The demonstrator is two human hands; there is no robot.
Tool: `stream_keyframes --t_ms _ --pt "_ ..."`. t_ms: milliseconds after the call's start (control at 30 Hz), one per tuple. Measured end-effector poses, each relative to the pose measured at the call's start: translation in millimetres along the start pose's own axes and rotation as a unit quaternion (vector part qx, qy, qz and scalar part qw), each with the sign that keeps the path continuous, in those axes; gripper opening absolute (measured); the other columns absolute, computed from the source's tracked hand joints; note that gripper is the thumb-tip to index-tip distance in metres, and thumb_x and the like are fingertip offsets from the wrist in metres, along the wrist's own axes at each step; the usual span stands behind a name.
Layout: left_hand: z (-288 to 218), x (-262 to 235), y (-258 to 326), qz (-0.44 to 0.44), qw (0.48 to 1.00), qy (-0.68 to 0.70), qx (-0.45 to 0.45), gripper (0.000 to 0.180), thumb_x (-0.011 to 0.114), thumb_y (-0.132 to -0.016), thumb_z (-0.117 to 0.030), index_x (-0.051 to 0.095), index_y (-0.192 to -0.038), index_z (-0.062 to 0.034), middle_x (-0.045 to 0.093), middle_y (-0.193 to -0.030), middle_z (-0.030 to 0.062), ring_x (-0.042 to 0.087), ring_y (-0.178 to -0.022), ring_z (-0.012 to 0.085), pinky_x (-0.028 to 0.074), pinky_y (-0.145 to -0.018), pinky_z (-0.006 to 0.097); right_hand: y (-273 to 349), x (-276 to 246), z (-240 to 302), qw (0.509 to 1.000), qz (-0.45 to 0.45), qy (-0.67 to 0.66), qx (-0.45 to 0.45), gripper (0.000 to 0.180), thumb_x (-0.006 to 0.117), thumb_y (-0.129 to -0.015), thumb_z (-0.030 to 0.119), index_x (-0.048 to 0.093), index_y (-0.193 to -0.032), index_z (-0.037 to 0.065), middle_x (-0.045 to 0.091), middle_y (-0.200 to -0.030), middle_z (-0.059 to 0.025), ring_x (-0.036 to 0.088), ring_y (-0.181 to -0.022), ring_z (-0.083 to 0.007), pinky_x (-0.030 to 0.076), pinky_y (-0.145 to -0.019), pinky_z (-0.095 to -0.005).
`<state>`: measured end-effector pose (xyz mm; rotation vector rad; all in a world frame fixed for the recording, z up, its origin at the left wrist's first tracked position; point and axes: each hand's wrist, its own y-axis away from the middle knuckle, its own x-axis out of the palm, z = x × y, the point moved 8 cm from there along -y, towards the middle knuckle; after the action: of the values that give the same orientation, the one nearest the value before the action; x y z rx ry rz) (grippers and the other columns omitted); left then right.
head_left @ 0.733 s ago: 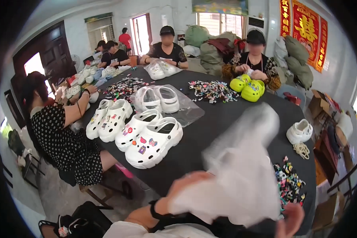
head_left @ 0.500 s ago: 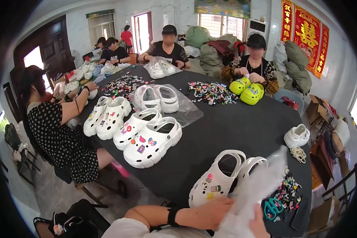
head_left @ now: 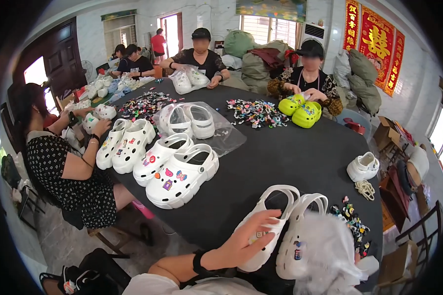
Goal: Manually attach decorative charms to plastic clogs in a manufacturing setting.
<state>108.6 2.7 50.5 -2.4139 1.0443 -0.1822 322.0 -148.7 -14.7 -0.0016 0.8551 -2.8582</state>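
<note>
A pair of white clogs with colourful charms stands at the table's near edge, heels away from me. Over the left clog (head_left: 262, 258) reaches my left hand (head_left: 246, 242), fingers stretched out and apart, hiding most of its charms; whether it touches the shoe I cannot tell. The right clog (head_left: 291, 253) shows a few charms and is partly covered by a crumpled clear plastic bag (head_left: 327, 248). My right hand (head_left: 357, 257) is almost wholly behind this bag and holds it up; only a bit of finger shows.
Loose charms (head_left: 352, 221) lie to the right, near a tied cord (head_left: 364, 190) and a small white clog (head_left: 363, 167). More white clogs (head_left: 182, 177) stand left, some on a plastic bag (head_left: 231, 140). Co-workers sit around the table, one handling yellow-green clogs (head_left: 306, 115).
My left hand has moved up and left over the left clog, its fingers spreading. The bag has swung down and opened out over the right clog. A co-worker across has lifted a bagged pair.
</note>
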Motion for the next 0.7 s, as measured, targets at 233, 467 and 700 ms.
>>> stream_keyframes --t_ms 233,467,700 --pt "-14 59 18 0.201 0.973 0.111 -0.006 0.042 0.056 -0.093 -0.01 0.046 -0.134 -0.0064 0.048 -0.137 0.0144 0.05 -0.127 0.029 0.042 -0.103 0.035 1 -3 -13 0.963 -0.167 -0.197 0.081 0.047 0.069 -0.082 0.024 0.053 -0.119 0.0 0.061 -0.106 -0.0138 0.061 -0.091 -0.0199 0.052 -0.079 -0.0354" --pt "-24 128 51 0.399 0.847 -0.238 0.258 0.078 0.078 -0.077 -0.023 0.042 -0.146 -0.0152 0.041 -0.148 0.0187 0.044 -0.132 0.0351 0.043 -0.104 0.039 5 -18 0 0.925 -0.353 0.064 0.123 0.052 0.081 -0.067 0.013 0.056 -0.113 0.005 0.062 -0.109 -0.0122 0.064 -0.096 -0.0197 0.055 -0.082 -0.0335" --pt "-34 102 9 0.304 0.9 -0.27 0.155 0.024 0.062 -0.082 -0.009 0.063 -0.106 -0.0097 0.053 -0.106 0.0099 0.062 -0.09 0.0257 0.053 -0.068 0.033 -69 60 31 0.937 -0.173 0.27 0.137 0.058 0.08 -0.071 0.017 0.054 -0.122 0.005 0.059 -0.12 -0.0117 0.059 -0.108 -0.0227 0.048 -0.094 -0.037"
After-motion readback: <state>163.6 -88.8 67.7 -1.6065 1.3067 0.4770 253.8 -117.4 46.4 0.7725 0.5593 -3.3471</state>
